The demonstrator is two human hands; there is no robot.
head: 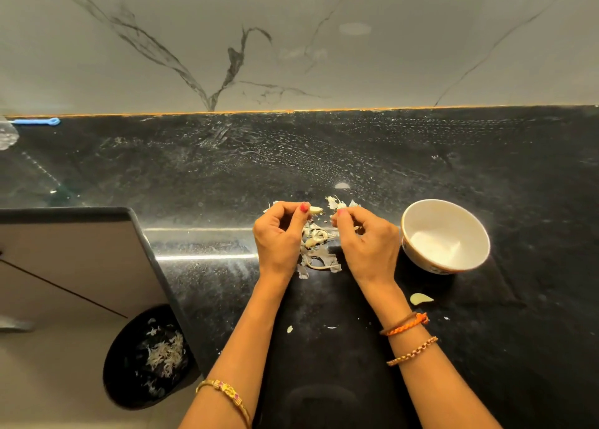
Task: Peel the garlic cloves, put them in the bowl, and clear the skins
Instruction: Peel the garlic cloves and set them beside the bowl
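Below and around both hands spreads a dark, glossy black stone countertop, dusted with pale flecks. Down past the left forearm, beyond the counter's edge, a round black waste bin sits on the floor with papery scraps already inside. Just beside the right hand, on its outer side, stands a white ceramic bowl with a patterned outer wall; whether any cloves lie in it cannot be told. Between and under the hands lies a loose heap of dry, whitish garlic skins.

The left hand pinches a small, pale, partly peeled garlic clove at its fingertips. The right hand, close by but apart from the left, has its fingers curled and seems to pinch a shred of skin, though this is too small to confirm. A further cream-coloured clove rests near the right wrist.

The clove is likely light, firm and slightly slick once bare, best held across its plump middle. Skins are probably feather-light and brittle, better gathered by scooping.
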